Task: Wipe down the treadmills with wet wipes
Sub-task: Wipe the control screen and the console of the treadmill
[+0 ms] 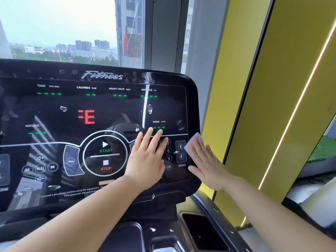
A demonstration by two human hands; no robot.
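Head view, close before the console (54, 110) — facing forward, slightly down.

console (101, 106): Fitness | TIME, CALORIES, HEART RATE, SPEED, INCLINE | START, STOP | red display, apparently E

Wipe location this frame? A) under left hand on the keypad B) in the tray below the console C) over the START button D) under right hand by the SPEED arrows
D: the wet wipe pokes out from under the right hand, flat beside the SPEED arrows; the left hand rests bare on the keypad.
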